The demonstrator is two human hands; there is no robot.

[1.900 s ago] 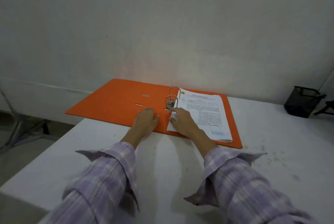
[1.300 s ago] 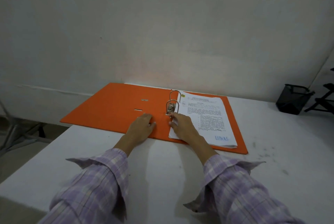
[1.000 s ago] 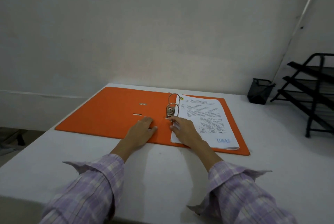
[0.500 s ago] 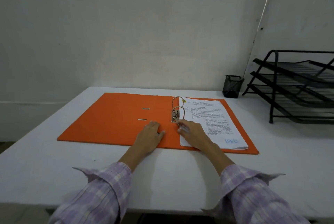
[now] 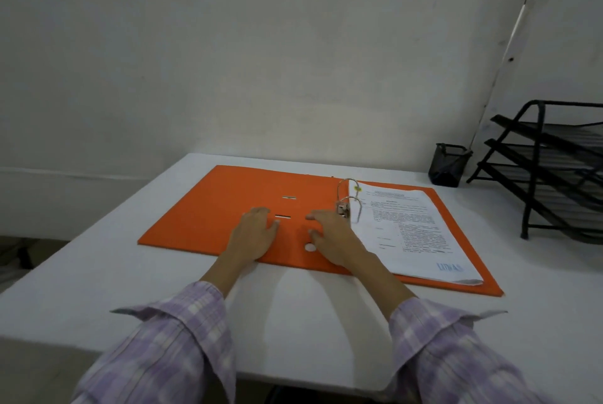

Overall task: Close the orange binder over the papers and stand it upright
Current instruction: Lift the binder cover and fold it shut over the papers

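Note:
An orange binder [image 5: 222, 207] lies open and flat on the white table [image 5: 306, 312]. A stack of printed papers [image 5: 411, 230] sits on its right half, threaded on the metal rings [image 5: 347, 203]. My left hand [image 5: 253, 237] rests palm down on the left cover near the spine, fingers apart. My right hand [image 5: 332, 237] lies on the spine area just left of the rings, fingers spread, holding nothing. The round finger hole of the spine shows between my hands.
A black mesh pen cup [image 5: 448, 163] stands at the back right by the wall. A black tiered wire tray rack [image 5: 554, 168] fills the right side of the table. The table's left edge [image 5: 98, 227] drops off close to the binder's cover.
My right hand has slid left off the papers and ring lever onto the spine area. The left hand has shifted slightly left. The head view has turned right.

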